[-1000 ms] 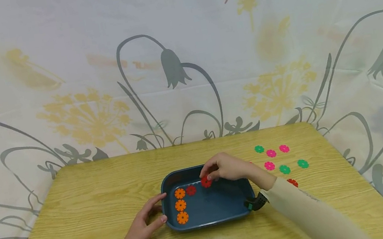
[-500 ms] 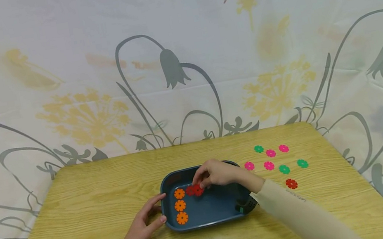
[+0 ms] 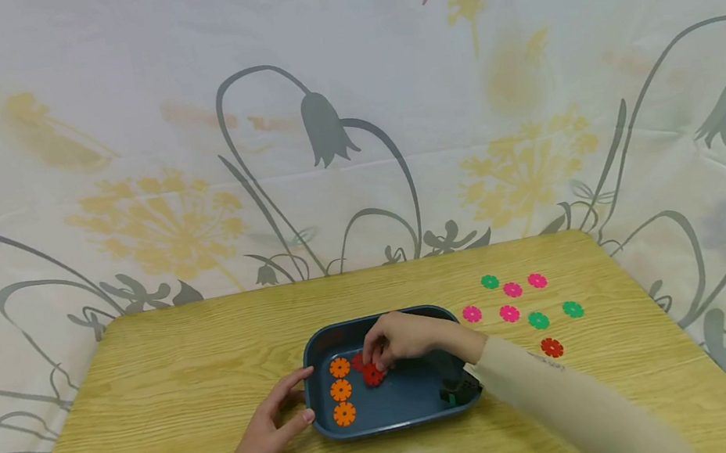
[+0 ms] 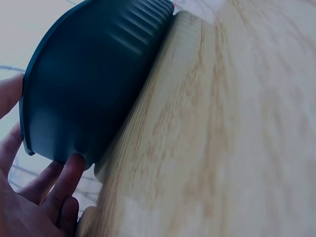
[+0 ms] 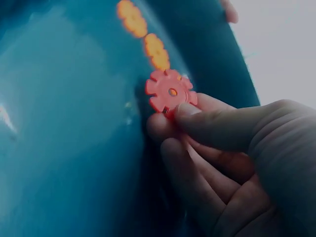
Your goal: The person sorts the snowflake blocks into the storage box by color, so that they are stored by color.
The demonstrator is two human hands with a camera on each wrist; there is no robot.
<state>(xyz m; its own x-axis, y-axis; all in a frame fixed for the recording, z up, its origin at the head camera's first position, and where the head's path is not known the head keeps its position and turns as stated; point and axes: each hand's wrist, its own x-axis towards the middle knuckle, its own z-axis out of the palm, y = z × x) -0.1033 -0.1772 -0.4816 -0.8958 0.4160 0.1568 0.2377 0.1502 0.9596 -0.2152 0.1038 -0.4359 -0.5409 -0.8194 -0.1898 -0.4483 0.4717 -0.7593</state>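
Note:
My right hand [image 3: 400, 336] pinches a red flower-shaped disc [image 3: 373, 376] between thumb and fingers, low inside a dark blue tray [image 3: 412, 402]. In the right wrist view the held disc [image 5: 159, 88] is tilted, showing a notched edge and a round central hole. Just behind it in the head view, another red disc [image 3: 356, 359] lies partly covered by my fingers. A column of three orange discs [image 3: 341, 390] lies along the tray's left side. At the tray's left end, my left hand [image 3: 268, 430] touches rim and outer wall with spread fingers.
Right of the tray, several pink discs [image 3: 509, 313], green discs [image 3: 539, 320] and a red disc [image 3: 552, 348] lie scattered on the wooden table [image 3: 199, 363]. A flower-patterned cloth [image 3: 176, 129] hangs behind the table.
My right hand has carried the red disc leftward, then slightly nearer, within the tray. It now sits in front of the other red disc. The left hand stays at the tray's end.

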